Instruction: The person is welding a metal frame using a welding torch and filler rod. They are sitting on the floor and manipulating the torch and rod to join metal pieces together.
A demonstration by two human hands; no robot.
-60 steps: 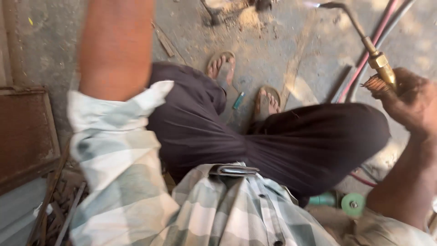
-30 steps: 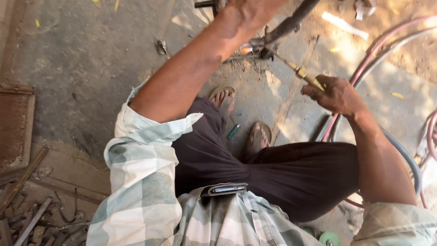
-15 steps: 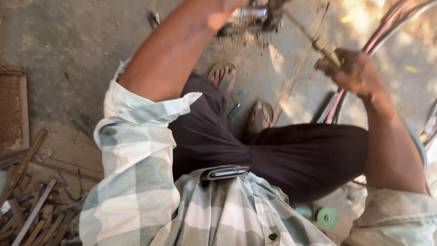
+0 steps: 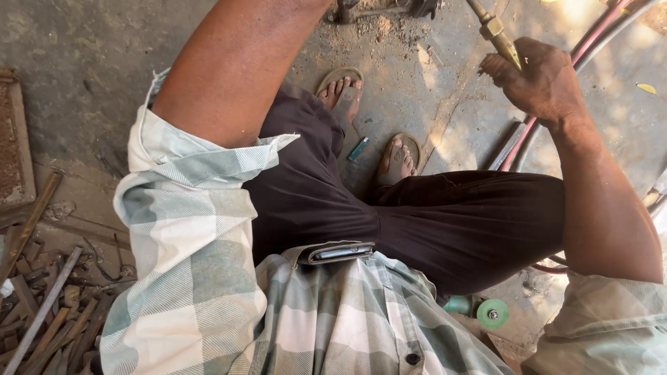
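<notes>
Near the top edge of the concrete floor [image 4: 83, 62], the right hand [image 4: 542, 83] has its fingers curled tight around a brass torch [image 4: 497, 35]. It looks rigid, metal-heavy, hose-dragged; the handle seems the safe hold. Left hand is out of view.

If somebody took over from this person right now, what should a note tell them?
Right hand: gripping the brass torch, which points up and away over the concrete floor.
Left hand: out of view past the top edge; only the arm reaches toward a dark metal piece on the floor.
Hoses run along the floor below the right hand.
A small lighter lies between the sandalled feet.
Scrap metal rods lie at the left.
Done: torch in hand. No flame visible.
</notes>
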